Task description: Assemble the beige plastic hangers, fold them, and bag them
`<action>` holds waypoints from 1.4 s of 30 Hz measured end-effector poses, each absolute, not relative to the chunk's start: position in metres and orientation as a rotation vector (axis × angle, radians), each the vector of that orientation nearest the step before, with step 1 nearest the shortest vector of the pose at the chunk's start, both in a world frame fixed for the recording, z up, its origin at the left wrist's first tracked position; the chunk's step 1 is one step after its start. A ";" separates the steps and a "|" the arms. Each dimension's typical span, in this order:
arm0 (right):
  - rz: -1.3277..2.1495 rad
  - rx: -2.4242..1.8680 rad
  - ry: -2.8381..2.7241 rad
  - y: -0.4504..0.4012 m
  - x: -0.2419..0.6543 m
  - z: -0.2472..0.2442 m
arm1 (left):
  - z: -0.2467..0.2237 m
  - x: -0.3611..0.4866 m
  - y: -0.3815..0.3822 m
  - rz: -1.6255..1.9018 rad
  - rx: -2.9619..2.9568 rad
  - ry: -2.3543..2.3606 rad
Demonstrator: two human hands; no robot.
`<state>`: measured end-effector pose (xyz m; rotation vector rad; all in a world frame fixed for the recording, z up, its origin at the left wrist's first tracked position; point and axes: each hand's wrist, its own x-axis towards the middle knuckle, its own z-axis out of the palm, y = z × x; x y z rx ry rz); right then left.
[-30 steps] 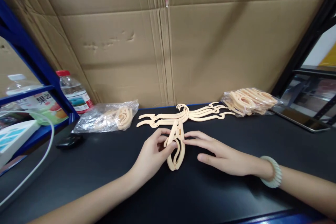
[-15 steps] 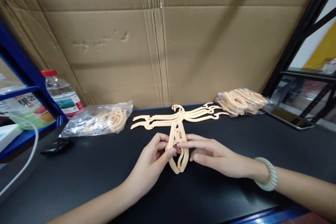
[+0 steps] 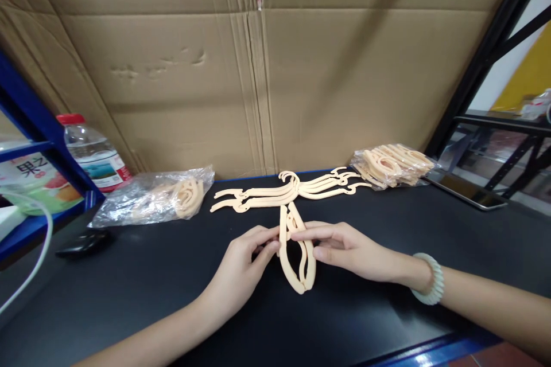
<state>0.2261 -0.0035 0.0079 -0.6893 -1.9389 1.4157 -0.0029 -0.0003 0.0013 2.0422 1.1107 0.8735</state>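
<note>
Currently, the head view shows the hanger (image 3: 291, 276) at the near centre of the table (image 3: 262, 332), folded, its joined ends pointing near. The left hand (image 3: 241, 264) is closed in a pinch on its left side; the right hand (image 3: 361, 252) is clamped on its right side, index finger across the front. The open hangers (image 3: 267, 202) lie just beyond; contact with the folded one cannot be confirmed. Bagged pieces lie far left (image 3: 187, 198) and far right (image 3: 394, 165).

Risks, in my judgement: uneven pressure from the two hands could strain the joints; a fingertip between the arms could be nipped if they close; the far end could snag the open hangers and disturb them; a light fingertip hold could slip.
</note>
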 end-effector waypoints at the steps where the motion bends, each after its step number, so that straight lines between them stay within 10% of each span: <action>1: 1.422 -0.698 -1.939 -0.003 0.227 0.007 | -0.001 -0.003 0.000 0.870 2.079 1.113; 13: 0.655 -0.957 -2.401 -0.015 0.231 0.007 | -0.009 -0.010 0.003 0.811 2.533 1.033; 42: 0.348 -0.930 -2.354 0.010 0.244 0.000 | -0.008 -0.015 0.001 0.743 2.652 1.054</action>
